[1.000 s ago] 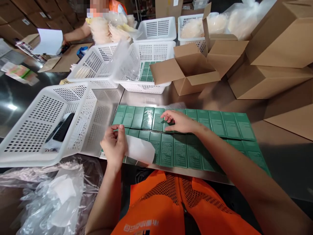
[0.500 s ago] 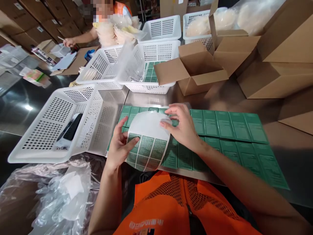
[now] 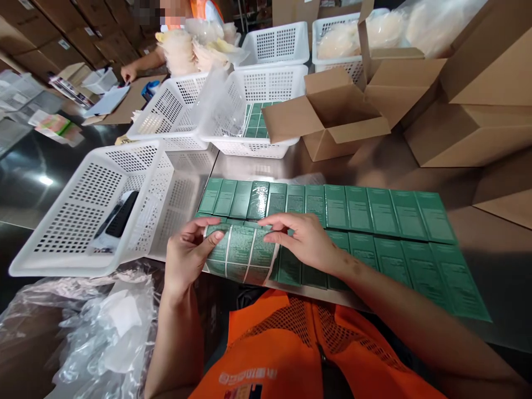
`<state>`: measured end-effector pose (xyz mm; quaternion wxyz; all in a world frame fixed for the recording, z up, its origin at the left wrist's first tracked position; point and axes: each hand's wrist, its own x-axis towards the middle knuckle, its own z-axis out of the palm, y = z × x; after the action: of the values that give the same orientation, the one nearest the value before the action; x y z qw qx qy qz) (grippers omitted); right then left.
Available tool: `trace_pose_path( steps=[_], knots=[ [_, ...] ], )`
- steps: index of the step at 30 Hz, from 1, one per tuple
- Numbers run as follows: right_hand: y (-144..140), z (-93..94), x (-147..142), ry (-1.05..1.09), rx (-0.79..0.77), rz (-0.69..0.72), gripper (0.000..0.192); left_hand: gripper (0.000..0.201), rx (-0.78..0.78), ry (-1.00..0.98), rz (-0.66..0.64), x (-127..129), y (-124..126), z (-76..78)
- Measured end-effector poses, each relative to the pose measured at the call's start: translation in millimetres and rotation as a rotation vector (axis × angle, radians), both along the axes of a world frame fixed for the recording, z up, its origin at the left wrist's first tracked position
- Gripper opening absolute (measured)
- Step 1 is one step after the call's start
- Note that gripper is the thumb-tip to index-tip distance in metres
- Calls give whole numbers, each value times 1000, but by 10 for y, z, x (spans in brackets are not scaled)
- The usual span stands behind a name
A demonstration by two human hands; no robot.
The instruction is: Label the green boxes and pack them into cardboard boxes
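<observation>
Lowers right hand (image 3: 302, 235), with unclear grip, to the top of the label sheet (image 3: 240, 247), pinching its left side with left hand (image 3: 185, 256).

Looks like thin paper in the sheet (image 3: 240, 246), smooth, with a soft sheen over its curved printed face. Seems like coated card on the boxes (image 3: 378, 205), smooth and lightly glossy, with a wrinkled, film-like shine on one box (image 3: 259, 200). Reads as smooth, brushed-looking metal in the table (image 3: 249, 167), with blurred reflections. Appears as satiny, perforated plastic in the basket (image 3: 56, 235), matt brown cardboard in the carton (image 3: 286, 119), crinkled, glossy clear plastic in the bag (image 3: 97, 338), and matt cloth with open mesh in the vest (image 3: 272, 338).
</observation>
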<state>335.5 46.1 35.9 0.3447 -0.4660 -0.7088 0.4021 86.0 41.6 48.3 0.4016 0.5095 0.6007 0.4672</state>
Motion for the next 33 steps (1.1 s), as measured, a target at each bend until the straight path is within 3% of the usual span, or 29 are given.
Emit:
trace_pose_path(
  steps=[3, 7, 9, 12, 18, 23, 26, 28, 30, 33],
  knots=[
    [-13, -13, 9, -42, 30, 30, 18, 31, -73, -19, 22, -46, 30, -31],
    [-17, -6, 22, -52, 60, 13, 19, 75, -211, -151, -40, -89, 49, 4],
    [-14, 17, 28, -45, 40, -11, 23, 82, -233, -148, -53, -109, 50, 30],
    [-8, 47, 24, -36, 12, -21, 26, 69, -286, -96, -97, -130, 54, 47],
    [-2, 49, -16, -11, 14, -29, 13, 32, -344, -150, -128, -155, 89, -23],
    [32, 21, -44, -15, -22, -66, 11, 23, -144, -108, -118, -161, 102, -102],
    [56, -29, -77, -44, -27, -73, 7, 30, -166, -193, -62, -143, 107, -138],
    [38, -63, -110, -83, 87, -59, 8, 34, -190, -226, -6, -131, 117, -162],
    [-31, -67, -143, -108, 325, -18, 16, 36, -205, -227, 43, -139, 137, -192],
    [-225, 34, -152, -79, 695, 179, 18, 34, -225, -206, 121, -231, 207, -244]
  ],
)
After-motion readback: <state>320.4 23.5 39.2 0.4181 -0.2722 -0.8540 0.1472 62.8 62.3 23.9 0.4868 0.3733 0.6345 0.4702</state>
